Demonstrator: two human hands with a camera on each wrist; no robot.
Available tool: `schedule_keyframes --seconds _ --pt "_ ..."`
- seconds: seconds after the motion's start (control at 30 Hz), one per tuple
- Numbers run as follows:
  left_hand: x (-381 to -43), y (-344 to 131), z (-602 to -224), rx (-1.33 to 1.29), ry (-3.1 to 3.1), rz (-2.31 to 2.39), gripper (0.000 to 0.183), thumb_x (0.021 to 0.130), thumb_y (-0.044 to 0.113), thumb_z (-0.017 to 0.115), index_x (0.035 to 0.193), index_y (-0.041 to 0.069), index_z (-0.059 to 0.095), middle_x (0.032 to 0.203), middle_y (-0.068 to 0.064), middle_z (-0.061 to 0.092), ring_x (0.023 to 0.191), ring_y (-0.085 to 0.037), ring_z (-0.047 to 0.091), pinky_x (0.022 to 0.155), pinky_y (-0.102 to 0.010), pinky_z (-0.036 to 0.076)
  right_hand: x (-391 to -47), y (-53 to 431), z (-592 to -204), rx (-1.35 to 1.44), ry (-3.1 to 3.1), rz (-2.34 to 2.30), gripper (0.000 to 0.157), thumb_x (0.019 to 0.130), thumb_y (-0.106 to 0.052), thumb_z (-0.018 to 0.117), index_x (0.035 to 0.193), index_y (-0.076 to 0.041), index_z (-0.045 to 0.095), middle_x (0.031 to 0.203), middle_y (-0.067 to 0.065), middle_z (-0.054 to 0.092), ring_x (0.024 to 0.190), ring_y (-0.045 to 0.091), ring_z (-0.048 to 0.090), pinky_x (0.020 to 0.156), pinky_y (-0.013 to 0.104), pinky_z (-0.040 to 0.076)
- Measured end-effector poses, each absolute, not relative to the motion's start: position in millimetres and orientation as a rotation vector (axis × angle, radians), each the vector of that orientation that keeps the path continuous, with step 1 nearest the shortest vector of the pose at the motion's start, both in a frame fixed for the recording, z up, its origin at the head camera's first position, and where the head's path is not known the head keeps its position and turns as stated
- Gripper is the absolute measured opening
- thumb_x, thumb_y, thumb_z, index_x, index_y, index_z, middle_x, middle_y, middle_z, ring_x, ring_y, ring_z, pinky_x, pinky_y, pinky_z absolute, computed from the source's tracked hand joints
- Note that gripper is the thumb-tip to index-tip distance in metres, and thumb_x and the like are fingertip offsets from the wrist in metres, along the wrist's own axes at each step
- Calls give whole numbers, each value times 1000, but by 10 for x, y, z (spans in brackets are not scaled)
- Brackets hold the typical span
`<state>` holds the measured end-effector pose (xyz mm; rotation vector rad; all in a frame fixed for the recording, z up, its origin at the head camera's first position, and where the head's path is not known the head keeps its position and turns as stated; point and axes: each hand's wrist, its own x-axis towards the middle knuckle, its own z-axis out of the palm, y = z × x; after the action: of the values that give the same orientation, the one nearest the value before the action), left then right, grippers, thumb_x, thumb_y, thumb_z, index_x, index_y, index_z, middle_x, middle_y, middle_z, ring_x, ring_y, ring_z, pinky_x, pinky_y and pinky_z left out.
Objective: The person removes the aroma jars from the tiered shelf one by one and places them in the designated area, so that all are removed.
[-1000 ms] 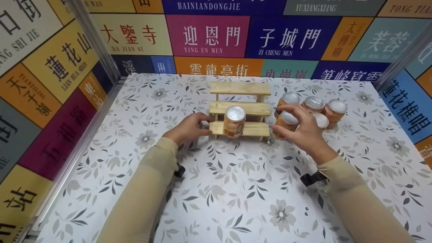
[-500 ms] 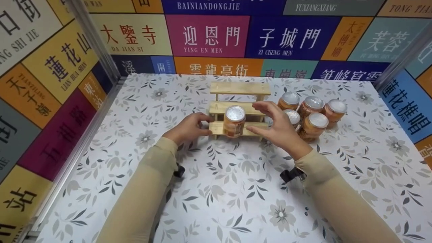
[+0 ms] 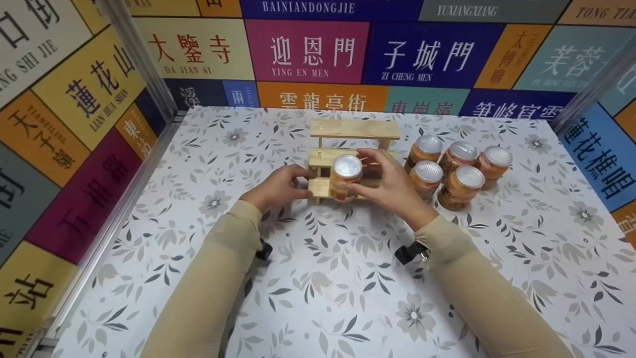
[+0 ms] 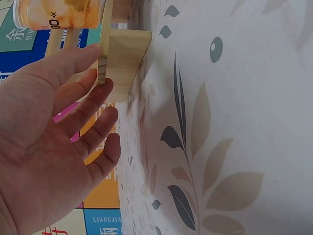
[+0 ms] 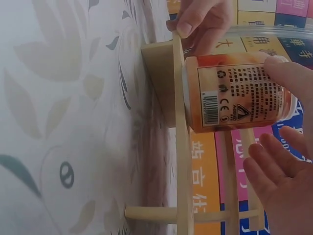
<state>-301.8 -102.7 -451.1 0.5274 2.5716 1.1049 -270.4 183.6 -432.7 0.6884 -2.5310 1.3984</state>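
A three-step wooden stand [image 3: 354, 129] sits on the table. An orange-labelled can [image 3: 347, 167] with a silver lid stands upright on its lowest step. My left hand [image 3: 278, 188] pinches the left end of that step; in the left wrist view the thumb is on one face of the board and fingertips are at its edge. My right hand [image 3: 397, 191] is at the can's right side, thumb across the front and index finger behind the lid. The right wrist view shows the thumb over the can [image 5: 234, 93], with the other fingers beside it.
Several more orange cans [image 3: 459, 155] with silver lids stand in a cluster right of the stand, close to my right wrist. The table [image 3: 323, 298] has a floral cover. Coloured panels [image 3: 305, 52] with large characters wall in the back and sides.
My right hand has moved left from the can cluster, across the stand's right side, to the can on the lowest step. That can and my left hand have stayed in place.
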Motion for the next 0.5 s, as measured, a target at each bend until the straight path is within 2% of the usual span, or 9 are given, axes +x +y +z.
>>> schedule_keyframes --seconds 0.3,0.5 --pt "-3022 -1018 -4498 491 2555 1128 52 88 15 79 138 20 67 124 -9 64 96 -20 55 78 -33 47 -2703 1725 -4360 697 -2506 1518 79 76 -17 93 145 -10 55 134 12 59 118 30 64 100 44 56" --pt "-3009 -1024 -4500 484 2551 1128 52 88 15 79 138 20 67 123 -8 63 96 -20 54 78 -33 47 -2669 1704 -4362 661 -2479 1597 71 78 -19 92 140 -12 58 128 11 63 111 28 68 93 39 60"
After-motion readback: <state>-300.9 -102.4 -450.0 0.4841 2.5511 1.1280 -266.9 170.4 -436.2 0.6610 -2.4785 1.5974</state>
